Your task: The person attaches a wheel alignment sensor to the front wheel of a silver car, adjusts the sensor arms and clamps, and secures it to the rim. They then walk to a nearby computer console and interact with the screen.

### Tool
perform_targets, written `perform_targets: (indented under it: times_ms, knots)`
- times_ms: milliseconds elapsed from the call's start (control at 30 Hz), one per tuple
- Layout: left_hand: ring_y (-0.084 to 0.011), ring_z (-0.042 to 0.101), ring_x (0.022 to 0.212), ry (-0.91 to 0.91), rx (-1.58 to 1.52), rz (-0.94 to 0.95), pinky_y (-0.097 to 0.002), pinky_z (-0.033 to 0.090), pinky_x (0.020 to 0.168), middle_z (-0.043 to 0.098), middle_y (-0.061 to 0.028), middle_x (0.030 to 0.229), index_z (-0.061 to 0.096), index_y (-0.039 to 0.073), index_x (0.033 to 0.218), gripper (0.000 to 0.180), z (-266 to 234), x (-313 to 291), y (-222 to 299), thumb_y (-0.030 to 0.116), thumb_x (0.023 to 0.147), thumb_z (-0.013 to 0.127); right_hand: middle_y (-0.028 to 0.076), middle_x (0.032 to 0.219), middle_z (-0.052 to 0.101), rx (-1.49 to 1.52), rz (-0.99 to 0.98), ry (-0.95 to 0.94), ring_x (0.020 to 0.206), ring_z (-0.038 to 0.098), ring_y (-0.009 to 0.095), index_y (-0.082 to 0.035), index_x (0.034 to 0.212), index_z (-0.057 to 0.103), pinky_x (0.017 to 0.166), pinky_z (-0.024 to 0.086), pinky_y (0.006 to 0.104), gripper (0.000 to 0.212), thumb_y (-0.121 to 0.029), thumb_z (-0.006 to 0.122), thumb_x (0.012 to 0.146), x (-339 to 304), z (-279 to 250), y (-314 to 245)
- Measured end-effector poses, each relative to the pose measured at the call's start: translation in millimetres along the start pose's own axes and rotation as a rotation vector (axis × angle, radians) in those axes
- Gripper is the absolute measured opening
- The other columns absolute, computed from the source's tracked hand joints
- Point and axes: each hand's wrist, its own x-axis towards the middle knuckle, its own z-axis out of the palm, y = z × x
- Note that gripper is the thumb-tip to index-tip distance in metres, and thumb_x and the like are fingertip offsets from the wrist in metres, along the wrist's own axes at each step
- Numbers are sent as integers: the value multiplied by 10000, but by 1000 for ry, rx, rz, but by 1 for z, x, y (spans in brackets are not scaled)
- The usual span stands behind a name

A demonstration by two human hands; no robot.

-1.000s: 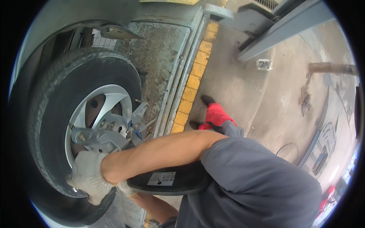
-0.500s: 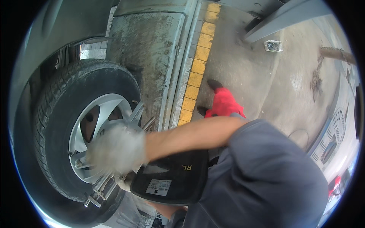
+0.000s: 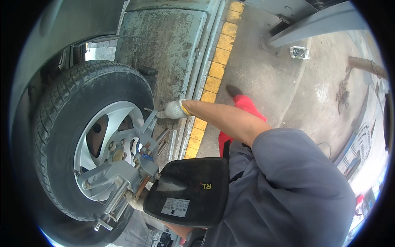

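A silver metal wheel clamp (image 3: 123, 173) lies across the alloy wheel (image 3: 113, 110), its arms reaching to the rim. Mounted on the clamp is a black panel (image 3: 187, 181) with a white label and yellow marking. My right hand (image 3: 173, 110), in a white knitted glove with a yellow cuff, is closed on the end of the clamp's upper arm, beside the tyre (image 3: 53, 123). Lower down, my gloved left hand (image 3: 135, 201) grips the clamp near its rail. The panel hides most of that hand and its wrist.
The vehicle's body panel (image 3: 78, 24) arches over the tyre. Beside the wheel runs a worn green metal platform (image 3: 160, 53), edged by yellow blocks (image 3: 218, 70). A grey post (image 3: 312, 26) stands on the concrete floor, near a small clear-and-black object (image 3: 299, 52).
My right hand, blurred over the middle of the clamp before, has moved up and right to the end of its upper arm. My left hand stays at the clamp behind the panel.
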Motion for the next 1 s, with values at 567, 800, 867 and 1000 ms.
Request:
perform_targets:
  times_ms: [567,800,867,1000]
  knots:
    - [-450,731,1207,35,184,114,-648,624,1024,696,-275,1383,584,-102,1487,684,-3,0,5,328,957,636,221,1084,800,-781,-181,482,1089,748,448,-83,1121,820,966,588,534,469,-440,516,1116,-3,39,-8]
    - [-413,724,1198,37,0,55,-613,571,1050,712,-253,1339,632,-76,1438,656,-6,-7,6,357,946,673,184,1064,808,-153,-42,100,902,771,308,-20,1153,794,809,627,451,545,-501,539,1141,6,12,0]
    - [-367,757,1084,11,15,33,-470,606,965,729,-218,1248,684,-69,1360,561,5,-18,10,303,944,627,103,1004,808,68,55,-81,791,734,178,-17,1217,774,677,623,368,544,-506,543,1157,14,3,-1]
    - [-366,757,1042,228,91,106,-487,601,933,732,-221,1208,687,-89,1331,566,30,-36,11,325,946,654,102,982,815,-60,39,-100,781,745,218,-17,1205,785,703,634,398,554,-496,509,1162,24,-1,-4]
